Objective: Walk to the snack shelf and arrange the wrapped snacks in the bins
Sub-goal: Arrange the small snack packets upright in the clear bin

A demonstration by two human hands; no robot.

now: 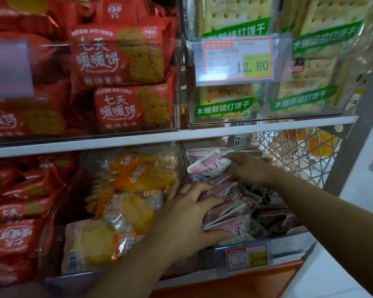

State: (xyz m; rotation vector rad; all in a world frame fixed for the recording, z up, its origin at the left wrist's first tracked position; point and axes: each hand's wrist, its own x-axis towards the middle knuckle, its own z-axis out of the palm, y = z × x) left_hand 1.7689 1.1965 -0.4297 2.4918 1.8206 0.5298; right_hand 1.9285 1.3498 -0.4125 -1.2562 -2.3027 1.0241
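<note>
Both hands are inside a clear plastic bin [289, 239] on the lower shelf, filled with several pink and white wrapped snacks [265, 220]. My left hand [190, 220] grips a stack of pink packets [228, 214] at the bin's front left, fingers over the top and thumb underneath. My right hand [252, 168] reaches deeper and holds one pink and white packet [207, 165] by its edge, lifted above the pile near the back.
A bin of orange and yellow snack packs [127, 203] sits left of the pink bin, red biscuit packs [17, 203] further left. Upper shelf bins hold red biscuit packs [119, 54] and green cracker packs [226, 102] behind a price tag [238, 59]. A wire basket [297, 153] stands at right.
</note>
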